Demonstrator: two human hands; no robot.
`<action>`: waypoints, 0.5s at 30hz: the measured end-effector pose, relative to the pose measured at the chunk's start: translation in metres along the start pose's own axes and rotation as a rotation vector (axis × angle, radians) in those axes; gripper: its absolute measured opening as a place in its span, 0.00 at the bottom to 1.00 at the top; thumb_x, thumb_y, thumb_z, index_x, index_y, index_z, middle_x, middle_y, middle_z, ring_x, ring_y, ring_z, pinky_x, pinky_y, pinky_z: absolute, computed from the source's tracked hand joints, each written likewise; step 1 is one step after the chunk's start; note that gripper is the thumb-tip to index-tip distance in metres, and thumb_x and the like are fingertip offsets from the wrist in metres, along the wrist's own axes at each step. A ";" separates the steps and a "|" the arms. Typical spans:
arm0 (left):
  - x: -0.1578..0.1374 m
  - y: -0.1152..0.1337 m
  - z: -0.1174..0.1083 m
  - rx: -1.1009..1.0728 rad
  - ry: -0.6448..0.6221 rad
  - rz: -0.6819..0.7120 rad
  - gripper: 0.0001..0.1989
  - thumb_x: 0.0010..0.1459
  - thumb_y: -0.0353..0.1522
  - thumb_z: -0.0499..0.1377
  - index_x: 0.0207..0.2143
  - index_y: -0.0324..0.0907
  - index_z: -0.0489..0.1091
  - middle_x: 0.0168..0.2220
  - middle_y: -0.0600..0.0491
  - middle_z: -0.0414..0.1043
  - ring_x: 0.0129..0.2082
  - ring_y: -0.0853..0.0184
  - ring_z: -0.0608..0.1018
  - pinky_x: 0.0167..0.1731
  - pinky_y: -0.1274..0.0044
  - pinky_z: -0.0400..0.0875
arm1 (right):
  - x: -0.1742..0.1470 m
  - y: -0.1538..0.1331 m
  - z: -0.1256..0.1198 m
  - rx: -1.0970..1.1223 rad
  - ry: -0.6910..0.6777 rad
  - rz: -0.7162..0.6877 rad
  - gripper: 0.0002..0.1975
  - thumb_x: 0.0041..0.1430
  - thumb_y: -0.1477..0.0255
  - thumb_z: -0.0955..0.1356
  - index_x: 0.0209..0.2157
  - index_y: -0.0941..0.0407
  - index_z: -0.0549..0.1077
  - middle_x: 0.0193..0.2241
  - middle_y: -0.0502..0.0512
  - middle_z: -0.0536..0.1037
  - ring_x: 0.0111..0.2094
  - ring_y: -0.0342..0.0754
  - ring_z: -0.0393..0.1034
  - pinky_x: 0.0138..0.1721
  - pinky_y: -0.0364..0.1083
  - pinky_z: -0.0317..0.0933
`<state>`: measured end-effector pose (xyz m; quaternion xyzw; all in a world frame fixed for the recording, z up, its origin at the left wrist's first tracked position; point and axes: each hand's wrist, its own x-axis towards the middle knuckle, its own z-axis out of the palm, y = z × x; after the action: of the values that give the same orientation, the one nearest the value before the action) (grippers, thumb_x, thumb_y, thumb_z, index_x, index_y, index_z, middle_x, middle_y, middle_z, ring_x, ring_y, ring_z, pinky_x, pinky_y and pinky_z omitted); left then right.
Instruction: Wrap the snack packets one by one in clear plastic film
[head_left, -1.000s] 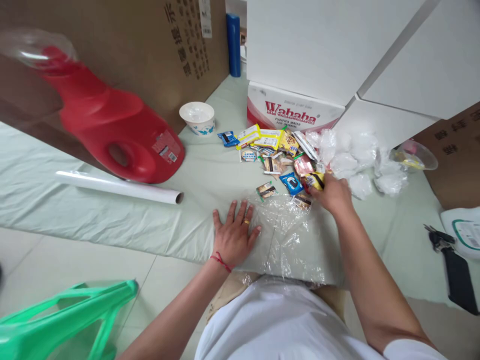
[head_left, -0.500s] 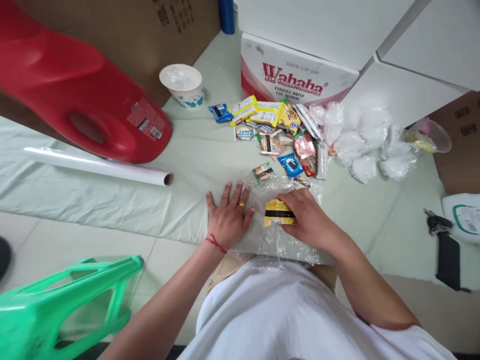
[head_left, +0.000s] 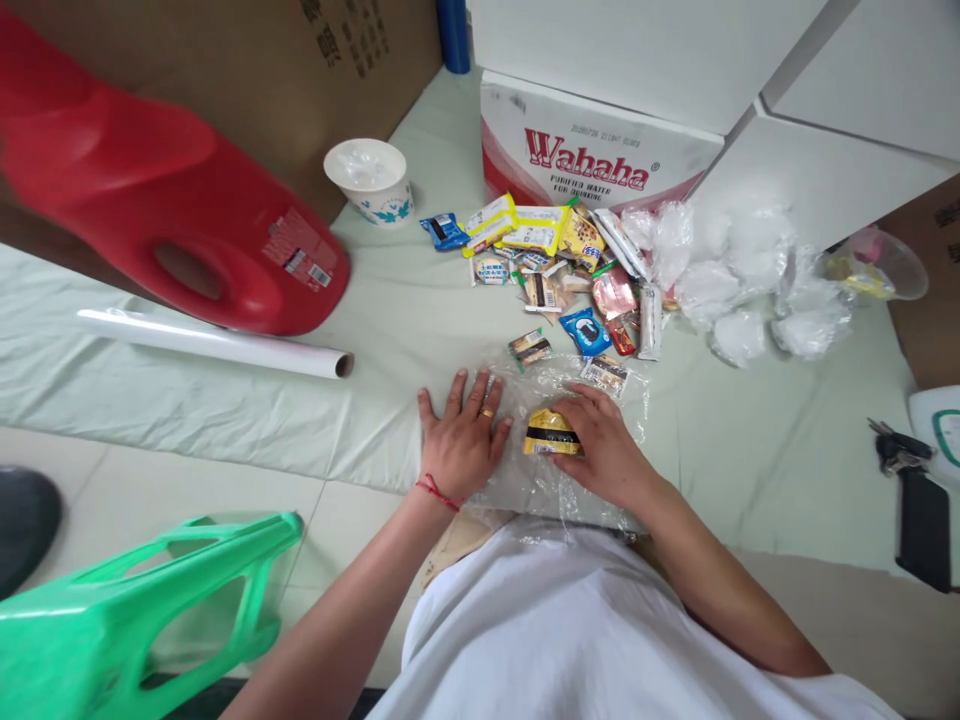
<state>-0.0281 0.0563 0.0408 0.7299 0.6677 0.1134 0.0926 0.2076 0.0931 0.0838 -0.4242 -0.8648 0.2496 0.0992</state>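
My left hand (head_left: 463, 440) lies flat with its fingers spread, pressing on the left part of a clear plastic bag (head_left: 517, 495) at the table's front edge. My right hand (head_left: 604, 445) grips the right end of a yellow snack packet (head_left: 553, 432) with a black stripe. This packet rests over the middle of the bag; whether it is inside, I cannot tell. Just beyond my hands are a small striped packet (head_left: 530, 349), a blue packet (head_left: 586, 331) and a pale packet (head_left: 604, 373) by the bag's far edge.
Behind lie several snack packets (head_left: 531, 228) before a Wahaba-style water carton (head_left: 600, 150). White plastic-wrapped bundles (head_left: 739, 340) and a clear tub (head_left: 904, 275) sit right. Leftward are a paper cup (head_left: 390, 208), red jug (head_left: 292, 300), white roll (head_left: 225, 340) and green stool (head_left: 82, 620).
My right hand has shifted slightly left and down with the yellow snack packet, uncovering more of the pale packet behind it. My left hand stays flat. The whole view has shifted a little.
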 end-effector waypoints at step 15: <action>0.000 0.000 0.001 -0.002 -0.014 -0.017 0.29 0.74 0.41 0.43 0.74 0.50 0.53 0.75 0.48 0.53 0.76 0.49 0.53 0.69 0.39 0.28 | 0.006 -0.005 -0.023 -0.057 0.042 -0.015 0.30 0.59 0.68 0.73 0.62 0.55 0.68 0.58 0.65 0.75 0.66 0.64 0.60 0.68 0.66 0.49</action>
<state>-0.0282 0.0560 0.0395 0.7250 0.6730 0.1082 0.0990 0.2095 0.1030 0.1064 -0.4254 -0.8725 0.2153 0.1071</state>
